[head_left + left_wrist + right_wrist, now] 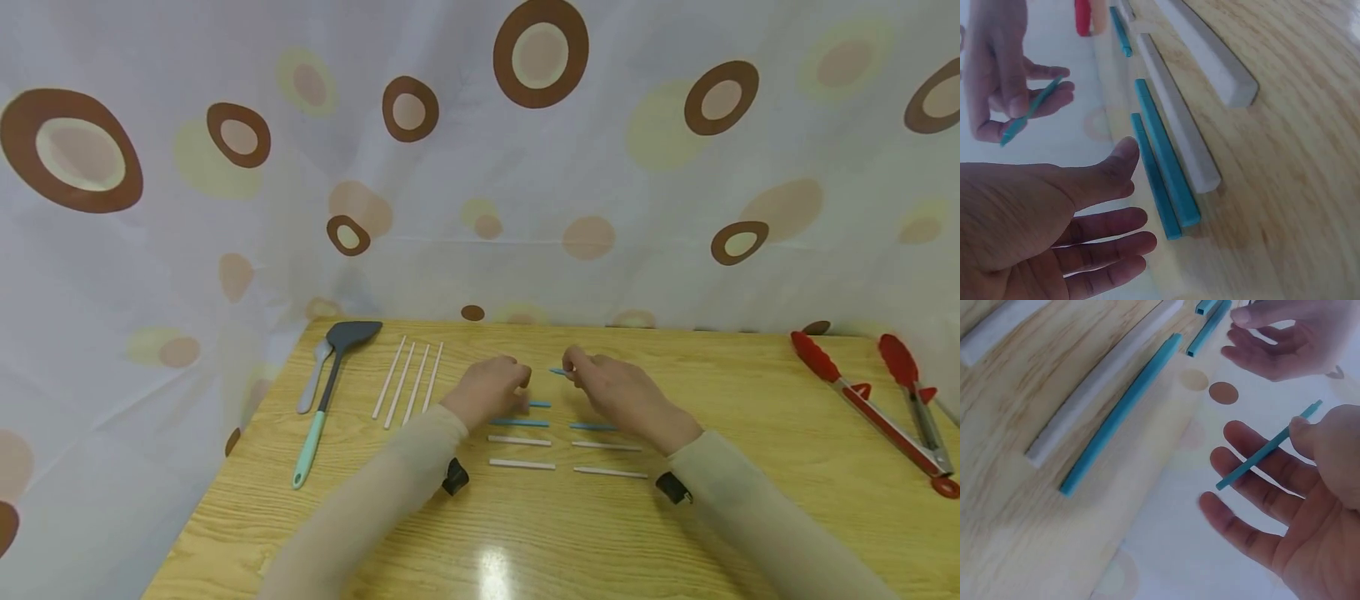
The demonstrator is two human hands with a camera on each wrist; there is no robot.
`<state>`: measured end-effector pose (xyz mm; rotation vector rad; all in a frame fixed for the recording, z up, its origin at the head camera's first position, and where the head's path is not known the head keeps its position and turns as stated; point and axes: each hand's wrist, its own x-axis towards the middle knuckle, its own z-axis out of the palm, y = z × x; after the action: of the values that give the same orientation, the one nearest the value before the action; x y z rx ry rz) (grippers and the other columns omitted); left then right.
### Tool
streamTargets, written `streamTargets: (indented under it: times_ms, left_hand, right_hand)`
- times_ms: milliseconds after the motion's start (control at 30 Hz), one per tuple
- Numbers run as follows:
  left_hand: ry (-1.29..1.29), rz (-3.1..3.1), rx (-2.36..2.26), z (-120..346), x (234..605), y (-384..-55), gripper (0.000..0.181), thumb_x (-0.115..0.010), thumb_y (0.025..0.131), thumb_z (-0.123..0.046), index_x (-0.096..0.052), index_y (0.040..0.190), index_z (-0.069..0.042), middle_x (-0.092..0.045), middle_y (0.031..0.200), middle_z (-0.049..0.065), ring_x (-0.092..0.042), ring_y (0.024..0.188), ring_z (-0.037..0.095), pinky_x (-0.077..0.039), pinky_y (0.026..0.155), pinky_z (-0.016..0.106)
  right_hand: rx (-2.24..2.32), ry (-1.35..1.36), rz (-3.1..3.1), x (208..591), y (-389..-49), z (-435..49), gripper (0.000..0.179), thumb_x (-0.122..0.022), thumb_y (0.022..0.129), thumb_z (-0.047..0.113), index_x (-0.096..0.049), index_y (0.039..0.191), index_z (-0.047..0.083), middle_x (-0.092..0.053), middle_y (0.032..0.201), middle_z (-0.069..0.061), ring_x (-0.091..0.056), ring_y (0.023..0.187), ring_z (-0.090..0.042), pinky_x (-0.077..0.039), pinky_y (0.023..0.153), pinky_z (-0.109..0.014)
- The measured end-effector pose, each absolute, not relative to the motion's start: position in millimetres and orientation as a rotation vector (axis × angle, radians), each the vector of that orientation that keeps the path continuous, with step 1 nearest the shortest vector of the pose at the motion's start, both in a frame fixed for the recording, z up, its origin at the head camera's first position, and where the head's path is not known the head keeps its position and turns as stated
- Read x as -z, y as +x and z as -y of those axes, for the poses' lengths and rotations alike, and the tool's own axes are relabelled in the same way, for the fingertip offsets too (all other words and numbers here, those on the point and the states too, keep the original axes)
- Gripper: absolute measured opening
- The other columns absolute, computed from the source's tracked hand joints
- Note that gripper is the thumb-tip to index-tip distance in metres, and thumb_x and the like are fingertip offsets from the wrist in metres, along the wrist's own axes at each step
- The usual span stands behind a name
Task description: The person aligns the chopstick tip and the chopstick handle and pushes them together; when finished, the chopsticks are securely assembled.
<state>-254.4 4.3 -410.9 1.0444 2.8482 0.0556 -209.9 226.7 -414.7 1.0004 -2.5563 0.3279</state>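
Observation:
My right hand (618, 392) holds a short blue stick (1266, 450) between thumb and fingers, above the table's far part; a narrower stub shows at one end. My left hand (491, 390) hovers with loose fingers and nothing in them, its thumb tip close beside two blue sticks (1166, 156) lying parallel. In the head view, two short white sticks (522, 464) lie nearer than these. To their right, a blue stick (592, 426) lies partly under the right hand in view, with two white sticks (611, 472) in front of it.
Several long white sticks (397, 379) lie at the left. Beyond them are a dark turner (351, 333) with a mint handle and a small grey utensil (311, 387). Two red-tipped tongs (885, 421) lie far right. A patterned curtain (450, 183) hangs behind the table.

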Motion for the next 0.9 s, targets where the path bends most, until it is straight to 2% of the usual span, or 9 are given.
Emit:
streamTargets:
  times_ms: [133,333,433,567,733,833,900]
  left_hand:
    - [1.062,-2.828,-0.060,-9,415,-254,0.030,-0.078,0.086,-0.034,-0.070,0.108,-0.015,-0.063,0.099,-0.002,-0.059,0.085,0.012,-0.050,0.066,0.024]
    - [1.140,-2.855,-0.002,-14,419,-253,0.012,-0.077,0.088,-0.026,-0.072,0.092,-0.016,-0.060,0.088,-0.003,-0.057,0.079,0.010,-0.048,0.062,0.021]
    - [1.161,-2.861,0.021,-15,420,-252,0.007,-0.076,0.090,-0.021,-0.071,0.090,-0.016,-0.060,0.088,-0.003,-0.058,0.081,0.010,-0.048,0.063,0.021]
    - [1.180,-2.872,0.093,-15,422,-252,0.007,-0.070,0.095,-0.022,-0.070,0.097,-0.015,-0.062,0.093,-0.002,-0.060,0.083,0.012,-0.050,0.067,0.023]
    - [1.175,-2.917,0.227,-11,420,-253,0.017,-0.064,0.099,-0.022,-0.061,0.115,-0.016,-0.068,0.099,-0.001,-0.065,0.087,0.015,-0.053,0.078,0.036]
    - [1.177,-2.936,0.175,-7,413,-253,0.020,-0.063,0.099,-0.017,-0.054,0.116,-0.016,-0.070,0.095,-0.001,-0.065,0.077,0.014,-0.054,0.070,0.033]
    - [1.189,-2.943,0.077,-3,406,-252,0.019,-0.062,0.099,-0.012,-0.050,0.114,-0.015,-0.069,0.092,-0.001,-0.061,0.066,0.012,-0.051,0.059,0.027]
  right_hand:
    - [-0.355,0.996,2.575,413,-208,-225,0.025,-0.065,0.095,0.002,-0.046,0.109,0.009,-0.056,0.076,-0.001,-0.052,0.060,-0.012,-0.036,0.044,-0.023]
    - [-0.441,1.015,2.578,411,-207,-226,0.040,-0.068,0.086,-0.013,-0.045,0.112,0.008,-0.061,0.085,-0.007,-0.060,0.071,-0.017,-0.043,0.050,-0.024]
    - [-0.448,0.991,2.596,410,-207,-227,0.041,-0.067,0.088,-0.012,-0.045,0.116,0.007,-0.063,0.088,-0.009,-0.062,0.071,-0.019,-0.044,0.050,-0.024]
    - [-0.418,0.943,2.628,408,-206,-227,0.039,-0.064,0.092,-0.007,-0.048,0.125,0.007,-0.067,0.093,-0.010,-0.065,0.073,-0.020,-0.042,0.048,-0.022]
    - [-0.346,0.949,2.563,408,-207,-230,0.046,-0.069,0.083,-0.016,-0.059,0.121,0.006,-0.069,0.096,-0.007,-0.066,0.072,-0.022,-0.048,0.051,-0.029]
    - [-0.323,0.937,2.550,407,-207,-232,0.043,-0.071,0.081,-0.017,-0.062,0.115,0.008,-0.069,0.095,-0.005,-0.066,0.071,-0.021,-0.051,0.054,-0.032]
    - [-0.319,0.918,2.553,406,-207,-233,0.041,-0.072,0.081,-0.015,-0.063,0.113,0.009,-0.070,0.094,-0.005,-0.066,0.070,-0.021,-0.050,0.052,-0.031]
